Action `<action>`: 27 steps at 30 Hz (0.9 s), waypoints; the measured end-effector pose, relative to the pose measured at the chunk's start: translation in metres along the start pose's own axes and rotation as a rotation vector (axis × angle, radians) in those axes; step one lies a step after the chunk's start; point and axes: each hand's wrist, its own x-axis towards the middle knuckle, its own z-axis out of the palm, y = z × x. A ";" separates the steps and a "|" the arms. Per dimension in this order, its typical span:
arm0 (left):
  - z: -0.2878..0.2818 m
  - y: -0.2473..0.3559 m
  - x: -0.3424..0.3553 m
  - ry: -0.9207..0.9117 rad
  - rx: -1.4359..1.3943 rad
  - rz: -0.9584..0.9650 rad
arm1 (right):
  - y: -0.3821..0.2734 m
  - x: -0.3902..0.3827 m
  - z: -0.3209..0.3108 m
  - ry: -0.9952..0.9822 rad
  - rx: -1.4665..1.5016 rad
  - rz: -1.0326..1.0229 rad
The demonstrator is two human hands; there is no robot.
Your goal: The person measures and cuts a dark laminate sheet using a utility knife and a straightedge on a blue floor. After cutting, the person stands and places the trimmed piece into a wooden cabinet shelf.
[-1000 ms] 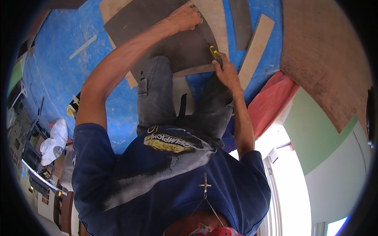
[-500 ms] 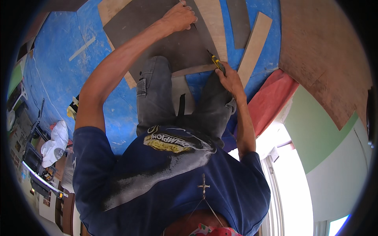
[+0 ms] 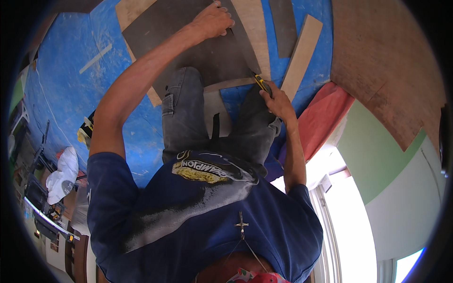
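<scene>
My left hand [image 3: 212,21] presses flat on a large dark grey floor plank [image 3: 188,52] lying on the blue underlay [image 3: 61,94] in front of my knees. My right hand [image 3: 279,101] grips a yellow utility knife [image 3: 262,85], its tip at the right edge of that dark plank, beside a narrow dark strip [image 3: 245,42] that runs along the edge. A beige plank [image 3: 255,28] lies just right of the strip. My knees in grey jeans [image 3: 184,118] rest on the plank's near end.
More loose planks lie to the right: a dark one [image 3: 285,28] and a beige one [image 3: 302,52]. A red sheet [image 3: 325,113] borders the blue underlay. A yellow-and-black tool [image 3: 85,129] and a white cloth [image 3: 61,172] lie at my left.
My right hand has drawn the knife along the plank's edge toward my knees. My left hand stays pressed on the plank, shifted slightly.
</scene>
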 end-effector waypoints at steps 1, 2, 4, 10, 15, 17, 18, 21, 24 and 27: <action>0.000 0.000 0.000 -0.028 -0.002 -0.008 | 0.001 0.000 0.002 -0.002 -0.018 0.011; 0.000 -0.001 0.001 -0.056 -0.004 -0.013 | 0.002 0.000 0.004 -0.005 -0.037 0.022; 0.001 -0.003 0.002 -0.043 0.003 0.021 | 0.004 0.000 0.008 0.000 -0.079 0.045; 0.009 -0.010 0.002 0.043 -0.025 0.048 | -0.003 0.011 0.019 0.051 -0.119 0.037; 0.015 -0.023 0.000 -0.017 0.051 -0.022 | -0.011 0.022 0.022 0.063 -0.164 0.060; 0.020 -0.036 -0.004 0.068 -0.046 -0.041 | -0.010 0.016 0.018 0.055 -0.181 0.088; 0.023 -0.041 -0.006 0.112 -0.094 -0.047 | -0.010 0.011 0.016 0.056 -0.199 0.094; 0.028 -0.056 -0.007 -0.035 -0.049 -0.117 | -0.006 -0.002 0.006 0.131 -0.217 0.093; 0.027 -0.063 -0.009 0.055 -0.079 -0.026 | -0.004 0.001 0.002 0.259 -0.159 0.044; 0.027 -0.059 -0.008 0.005 -0.094 -0.037 | 0.000 0.030 0.002 0.419 -0.158 0.003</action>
